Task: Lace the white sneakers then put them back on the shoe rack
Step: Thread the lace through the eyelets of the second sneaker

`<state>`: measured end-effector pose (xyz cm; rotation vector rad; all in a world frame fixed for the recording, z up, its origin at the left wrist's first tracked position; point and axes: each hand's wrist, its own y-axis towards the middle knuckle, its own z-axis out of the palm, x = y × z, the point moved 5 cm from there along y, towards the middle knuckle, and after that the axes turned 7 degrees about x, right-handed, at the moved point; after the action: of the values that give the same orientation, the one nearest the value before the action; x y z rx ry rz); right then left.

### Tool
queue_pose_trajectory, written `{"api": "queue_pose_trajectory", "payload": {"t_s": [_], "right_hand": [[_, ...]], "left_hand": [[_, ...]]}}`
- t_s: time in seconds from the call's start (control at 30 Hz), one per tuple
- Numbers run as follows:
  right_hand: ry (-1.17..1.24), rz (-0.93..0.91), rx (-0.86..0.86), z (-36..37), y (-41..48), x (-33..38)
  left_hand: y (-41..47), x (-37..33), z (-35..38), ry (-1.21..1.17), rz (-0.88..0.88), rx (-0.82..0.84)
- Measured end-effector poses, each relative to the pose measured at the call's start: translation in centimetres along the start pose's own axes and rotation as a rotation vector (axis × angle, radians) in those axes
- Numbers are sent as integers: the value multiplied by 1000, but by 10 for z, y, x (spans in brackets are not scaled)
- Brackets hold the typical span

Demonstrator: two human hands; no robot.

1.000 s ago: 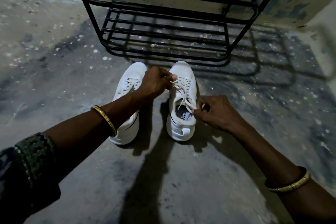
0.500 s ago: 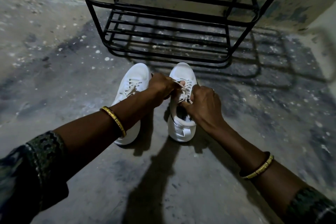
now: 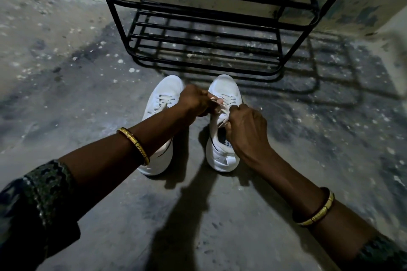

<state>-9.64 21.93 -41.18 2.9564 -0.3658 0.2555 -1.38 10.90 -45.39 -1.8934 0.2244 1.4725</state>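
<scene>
1. Nearest the camera, two forearms reach forward over a speckled concrete floor (image 3: 88, 99); dark patterned sleeves (image 3: 37, 200) cover the upper parts, and a gold bangle sits on each wrist, one on the left (image 3: 134, 145) and one on the right (image 3: 317, 211).
2. The arms cast long dark shadows on the floor towards the camera.
3. The right hand (image 3: 246, 130) hovers over the opening of the right sneaker (image 3: 222, 138), its fingers clenched on a white lace (image 3: 223, 116) near the tongue.
4. The left hand (image 3: 195, 101) crosses over from the left, its fingers pinched on the lace of the same sneaker, just beside the right hand; the two hands nearly touch.
5. The right sneaker stands upright on the floor, toe pointing away from the camera, its heel and a printed insole label visible below the right hand.
6. The left sneaker (image 3: 161, 103) stands beside it, also upright and toe away, partly covered by the left forearm; its laces are crossed over the tongue.
7. Both sneakers sit on the floor just in front of the shoe rack (image 3: 198, 35), not on it.
8. The rack is black metal tubing with barred shelves; the shelves in view hold nothing.
9. Behind the rack is a worn, stained wall (image 3: 352, 2), and the rack's shadow falls across the floor to the right.
</scene>
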Motion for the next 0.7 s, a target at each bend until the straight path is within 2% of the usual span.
{"api": "queue_pose_trajectory", "payload": {"t_s": [0.13,0.23,0.3,0.53,0.7], "right_hand": [[-137,14,102,6,-8,4],[-127,-11,88,4,-14,4],[-128,-29,70,3,-16,5],[8,-51,59,7,-16,-4],[81,8,230,13,-15,-13]], "left_hand": [[5,-5,-5,188,128,-93],[7,-18,-13,408,213,-188],[9,-27,-19,448,250,-226],[9,-26,-16,504,286,-172],[2,-16,-15,372,275,-44]]}}
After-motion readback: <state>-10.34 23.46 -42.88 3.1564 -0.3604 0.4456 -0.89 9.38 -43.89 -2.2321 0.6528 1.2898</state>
